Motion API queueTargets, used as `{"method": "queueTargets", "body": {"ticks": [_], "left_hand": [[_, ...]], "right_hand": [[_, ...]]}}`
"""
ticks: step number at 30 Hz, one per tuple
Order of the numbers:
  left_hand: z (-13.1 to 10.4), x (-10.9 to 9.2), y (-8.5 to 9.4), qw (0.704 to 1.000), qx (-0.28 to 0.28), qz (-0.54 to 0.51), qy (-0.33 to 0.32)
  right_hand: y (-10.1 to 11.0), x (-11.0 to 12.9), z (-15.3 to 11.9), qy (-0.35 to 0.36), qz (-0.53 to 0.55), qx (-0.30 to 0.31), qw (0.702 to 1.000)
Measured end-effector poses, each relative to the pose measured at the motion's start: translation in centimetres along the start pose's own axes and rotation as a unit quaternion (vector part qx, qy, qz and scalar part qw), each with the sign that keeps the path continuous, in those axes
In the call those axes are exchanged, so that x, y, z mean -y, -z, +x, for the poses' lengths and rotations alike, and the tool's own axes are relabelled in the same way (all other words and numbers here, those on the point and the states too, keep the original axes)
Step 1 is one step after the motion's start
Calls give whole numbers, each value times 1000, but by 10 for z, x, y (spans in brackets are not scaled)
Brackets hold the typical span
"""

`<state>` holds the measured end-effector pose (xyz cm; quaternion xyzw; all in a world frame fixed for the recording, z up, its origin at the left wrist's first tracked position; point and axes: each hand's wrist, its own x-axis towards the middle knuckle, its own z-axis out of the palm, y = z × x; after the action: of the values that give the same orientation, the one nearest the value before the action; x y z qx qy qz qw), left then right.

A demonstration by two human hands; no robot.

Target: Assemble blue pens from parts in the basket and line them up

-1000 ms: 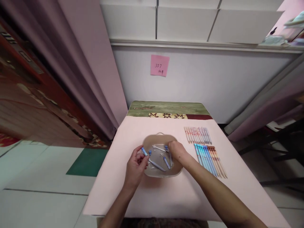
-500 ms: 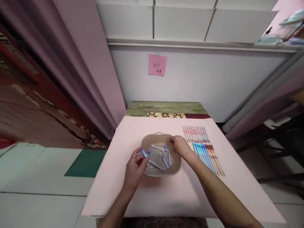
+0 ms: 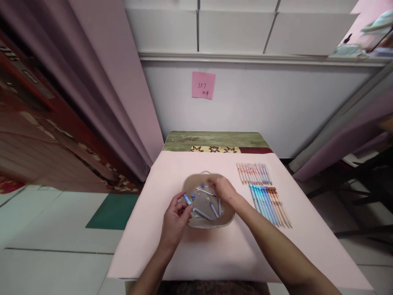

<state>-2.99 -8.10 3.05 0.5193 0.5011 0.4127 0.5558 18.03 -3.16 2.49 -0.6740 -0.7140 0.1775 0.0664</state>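
Note:
My left hand [image 3: 177, 215] is closed around a light-blue pen barrel [image 3: 187, 199], held at the left rim of a beige basin [image 3: 227, 220]. Over the basin's far right side is my right hand [image 3: 224, 188], its fingers smeared by motion. Just left of those fingertips is a small blue pen part [image 3: 202, 185]; whether they touch it I cannot tell. Inside the basin lie a white pen tube [image 3: 205, 191], a pale-blue barrel [image 3: 203, 214], a blue barrel piece [image 3: 214, 209], another small blue part [image 3: 193, 196] and tiny clear bits.
Right of the basin, a row of blue and brown pens [image 3: 267, 207] lies on the pink-covered table [image 3: 245, 254]. Behind it is a row of pale patterned pens [image 3: 254, 174]. A pink note [image 3: 204, 85] is stuck to the wall beyond the table.
My right hand has moved left over the basin. A small blue part now shows farther left, near its fingertips. My left hand keeps its hold on the pen barrel.

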Motion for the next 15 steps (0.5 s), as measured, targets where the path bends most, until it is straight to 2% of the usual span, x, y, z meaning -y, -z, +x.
{"method": "queueTargets", "body": {"ticks": [4,8,11,15], "left_hand": [[4,-5,9,999,-25,-19,-19],[8,-10,14,998,-48,-27,-26],[8,-14,14,998,-51,-33,-25],[6,-17,15,998,-50,-42,-25]], "right_hand": [[19,-17,-5,-32,-26,-42,998],[30,-27,-9,-52,-53,-51,996],[24,-21,-8,-50,-67,-29,996],[5,-7,-5,-40,-75,23,996]]}}
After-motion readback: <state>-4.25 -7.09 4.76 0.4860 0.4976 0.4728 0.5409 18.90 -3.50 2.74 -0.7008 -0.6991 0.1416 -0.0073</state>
